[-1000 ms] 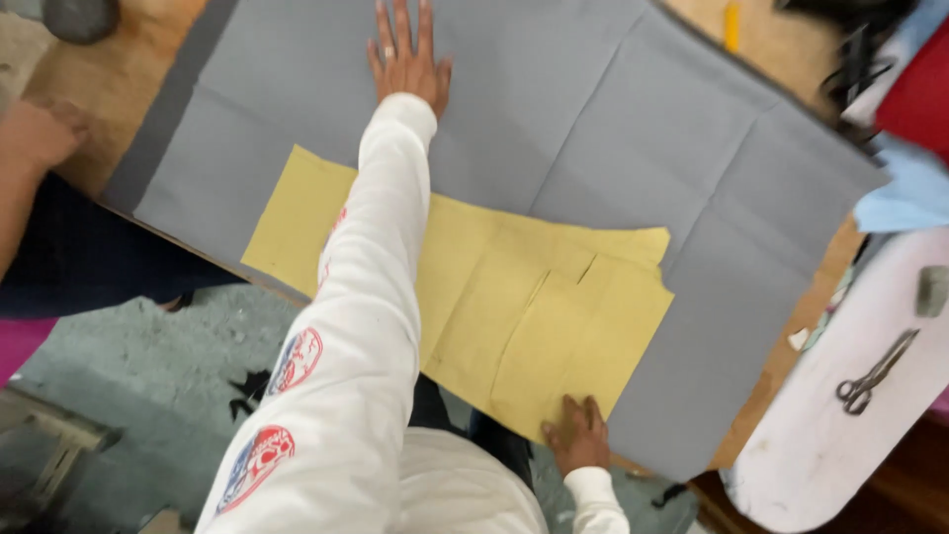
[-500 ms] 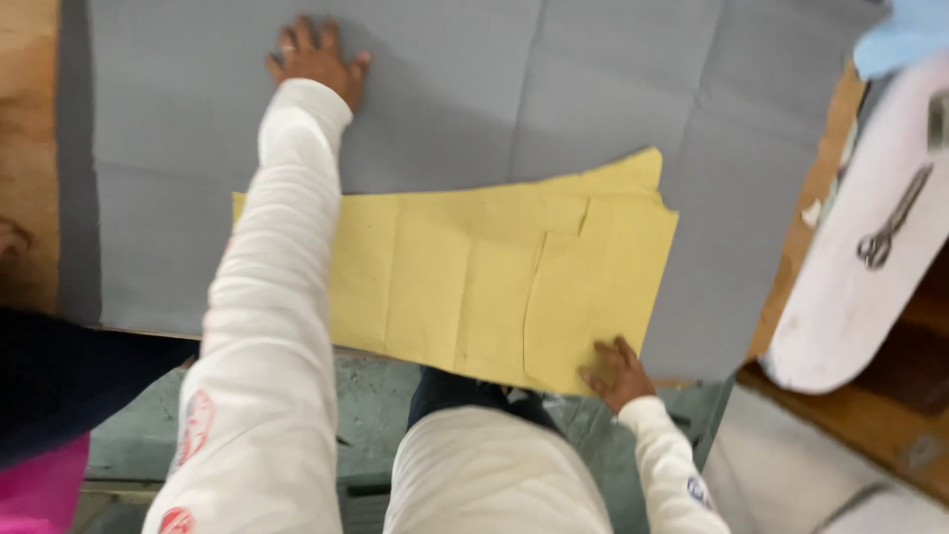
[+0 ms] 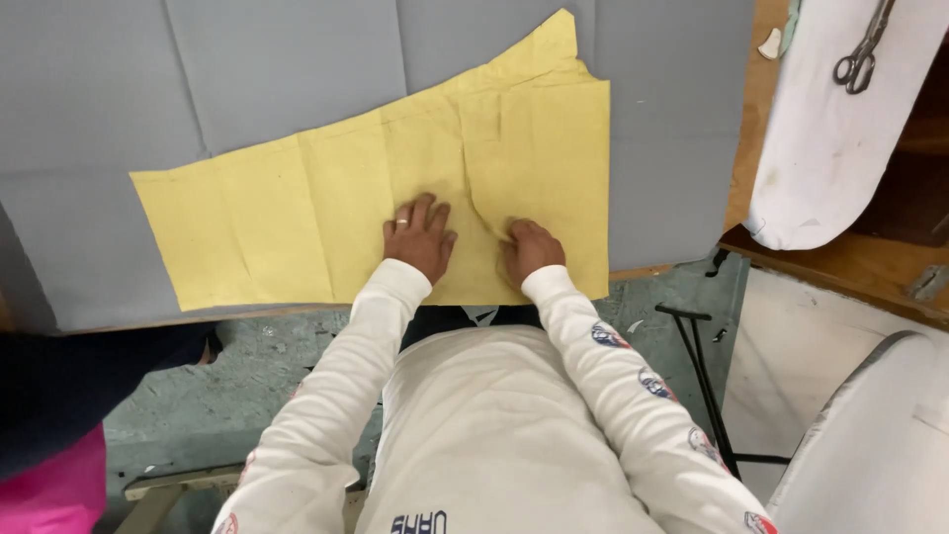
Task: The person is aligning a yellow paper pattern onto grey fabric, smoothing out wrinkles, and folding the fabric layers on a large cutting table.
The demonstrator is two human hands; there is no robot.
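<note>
Under both palms lies a yellow paper pattern piece [image 3: 326, 213], spread flat on grey cloth [image 3: 247, 69] that covers the table: the left hand [image 3: 419, 238] presses down with its fingers [image 3: 427, 212] stretched open and grasping nothing, a ring on one of them, while the right hand [image 3: 531, 249] rests just beside it with its fingers [image 3: 521, 230] curled loosely against the paper, also gripping nothing. Beyond the fingertips the pattern runs up to a narrow point, and to the left of the left fingers it stretches out long and creased. Well off to the right of the right fingers, a pair of scissors [image 3: 862, 47] lies on a white padded board [image 3: 830, 129].
</note>
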